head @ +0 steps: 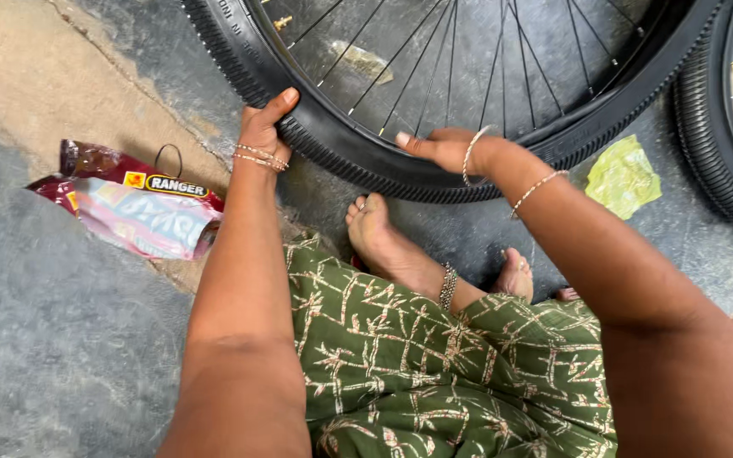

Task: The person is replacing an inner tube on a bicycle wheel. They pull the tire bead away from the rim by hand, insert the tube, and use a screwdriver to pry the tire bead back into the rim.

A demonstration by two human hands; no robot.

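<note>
**On the floor: both hands working a bike tyre at the rim**

Down on the grey concrete floor point(61, 356), the person sat w/ feet tucked under a black bicycle wheel point(468, 76) lying flat in front. Left hand point(263, 123) was clamped on the tyre point(341, 157) at its outer edge, thumb up over the top, fingers hidden behind the rubber. Right hand point(444, 148) lay along the tyre's inner side near the rim, thumb pointing left, fingers curled over and partly out of sight, so gripping the tyre too, as far as could be seen. Hands were apart, tyre spanning btw them.

To do this well, imo: keep thumbs pressing evenly, work round in short sections, don't pinch anything against the spokes point(417, 59).

Nearby: a crumpled red-and-pink wrapper point(133, 212) to the left, a yellow-green scrap point(623, 174) to the right, and a 2nd wheel point(723, 161) at the far right edge.
</note>
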